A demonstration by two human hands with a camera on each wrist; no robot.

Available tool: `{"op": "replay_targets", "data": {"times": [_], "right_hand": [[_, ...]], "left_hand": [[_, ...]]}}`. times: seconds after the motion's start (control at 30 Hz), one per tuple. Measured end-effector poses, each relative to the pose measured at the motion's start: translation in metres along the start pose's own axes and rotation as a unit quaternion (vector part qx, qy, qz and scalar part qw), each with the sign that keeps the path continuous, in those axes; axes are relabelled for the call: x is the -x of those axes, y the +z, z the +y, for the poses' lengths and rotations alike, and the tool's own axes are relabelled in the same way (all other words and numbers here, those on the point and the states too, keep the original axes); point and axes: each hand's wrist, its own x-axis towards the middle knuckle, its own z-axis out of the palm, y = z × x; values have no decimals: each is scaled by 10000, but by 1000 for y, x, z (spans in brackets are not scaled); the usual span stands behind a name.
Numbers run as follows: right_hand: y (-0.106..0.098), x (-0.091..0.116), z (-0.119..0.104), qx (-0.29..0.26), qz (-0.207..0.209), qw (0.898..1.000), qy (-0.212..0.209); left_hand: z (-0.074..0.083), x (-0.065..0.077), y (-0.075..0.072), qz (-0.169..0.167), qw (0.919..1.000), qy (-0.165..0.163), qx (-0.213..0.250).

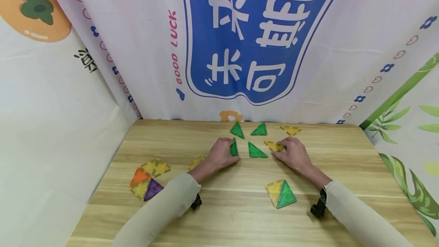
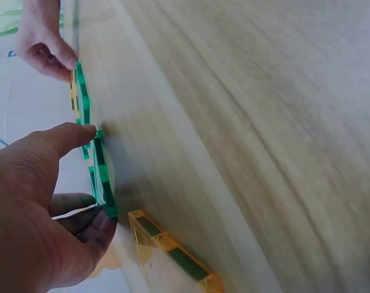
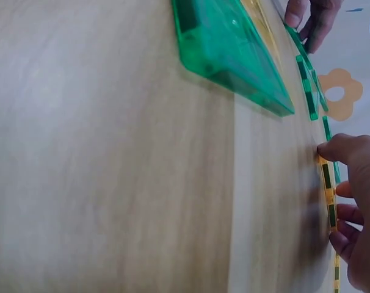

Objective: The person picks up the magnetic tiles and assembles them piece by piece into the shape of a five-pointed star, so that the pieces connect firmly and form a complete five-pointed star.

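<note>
Between its thumb and fingers, my left hand pinches a green triangular magnetic tile near the back of the table; the left wrist view shows that green tile edge-on. My right hand grips a yellow triangular magnetic tile by its right end, seen edge-on as a yellow tile in the right wrist view. Between the hands lies another green triangle. Behind are a green triangle on the left, a second green triangle, and a yellow triangle on the right.
Partly behind the left forearm lies a yellow tile. Farther left, yellow tiles, an orange tile and a purple tile form a cluster. Nearer the front, a yellow tile adjoins a green tile. A printed curtain hangs behind the table.
</note>
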Motion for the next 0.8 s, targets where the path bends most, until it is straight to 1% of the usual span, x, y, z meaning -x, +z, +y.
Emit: {"op": "replay_targets", "data": {"times": [0.13, 0.23, 0.33, 0.43, 0.5, 0.57, 0.7, 0.8], "right_hand": [[-1, 0, 2, -123, 42, 9998, -137], [-2, 0, 1, -195, 139, 9995, -228], [-2, -2, -5, -330, 217, 9985, -380], [-1, -5, -15, -475, 218, 9967, -617], [0, -8, -24, -543, 173, 9950, -817], [1, -11, -34, -554, 80, 9932, -1024], [7, -19, -54, -577, -230, 9875, -1448], [15, -25, -67, -667, -462, 9822, -1695]], "left_hand": [[-10, 2, -2, 152, 9988, 276, 365], [-18, 4, -5, 172, 9975, 442, 517], [-29, 6, -11, 124, 9964, 555, 623], [-39, 7, -19, -42, 9955, 579, 745], [-46, 7, -26, -207, 9946, 592, 826], [-52, 6, -32, -413, 9939, 651, 792], [-63, 4, -41, -770, 9903, 919, 697], [-70, 3, -45, -973, 9856, 1166, 740]]}}
